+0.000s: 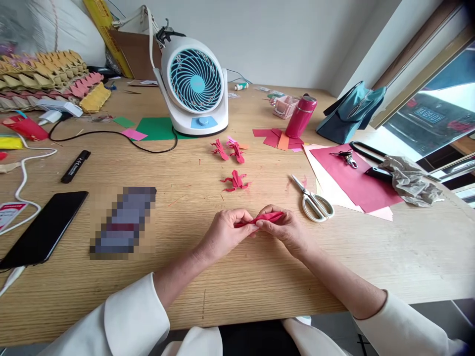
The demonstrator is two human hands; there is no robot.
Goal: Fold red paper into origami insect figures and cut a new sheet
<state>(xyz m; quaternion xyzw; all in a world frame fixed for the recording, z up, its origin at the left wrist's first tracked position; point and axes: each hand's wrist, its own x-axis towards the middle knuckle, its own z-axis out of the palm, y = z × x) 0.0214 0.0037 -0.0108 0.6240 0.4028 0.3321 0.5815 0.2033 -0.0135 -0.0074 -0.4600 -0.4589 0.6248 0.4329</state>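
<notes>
A narrow piece of folded red paper point(270, 216) is pinched between my two hands above the front middle of the table. My left hand point(230, 228) grips its left end, thumb on top. At the other side my right hand point(285, 228) presses it with thumb and fingers, and the thumbs nearly meet. Fingers hide part of the paper. Just beyond my hands sits a red folded paper frog point(235, 181). Farther back are two more red folded figures, one on the left point(219, 150) and one on the right point(236, 151). White-handled scissors point(314, 201) lie to the right.
A white fan point(196, 81) stands at the back. Red paper sheets point(352, 173), a pink bottle point(301, 116) and a teal bag point(351, 113) are on the right. On the left lie a black phone point(46, 227), a blurred-out object point(124, 222) and a black cable point(111, 132).
</notes>
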